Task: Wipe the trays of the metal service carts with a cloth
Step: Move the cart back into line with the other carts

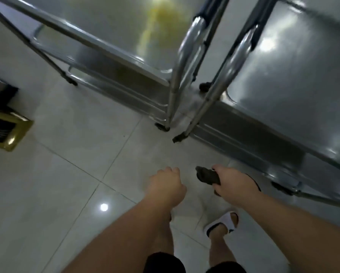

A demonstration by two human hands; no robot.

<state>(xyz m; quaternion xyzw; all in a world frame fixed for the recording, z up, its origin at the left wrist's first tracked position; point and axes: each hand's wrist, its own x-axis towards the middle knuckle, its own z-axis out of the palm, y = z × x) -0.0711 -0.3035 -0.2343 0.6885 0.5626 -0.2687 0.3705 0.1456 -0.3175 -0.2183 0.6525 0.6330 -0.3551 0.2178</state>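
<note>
Between wipes, low in the frame, the right hand (232,180) grips the dark cloth (207,176), the left hand (166,186) hangs loosely curled and empty; next likely reaching the right cart's tray (295,62).

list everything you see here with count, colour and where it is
metal service carts: two, shiny silver steel, side by side at top, corner legs nearly meeting at centre
top trays: two, grey reflective, one per cart; lower trays show beneath
yellowish patch: one, on the left cart's top tray; stain or reflection unclear
tiled floor: pale grey, glossy
gold-framed object: one, left edge
white slide sandal: one, on a foot
dark cloth: one, gripped in the right hand
left hand: holds nothing
right hand
</note>
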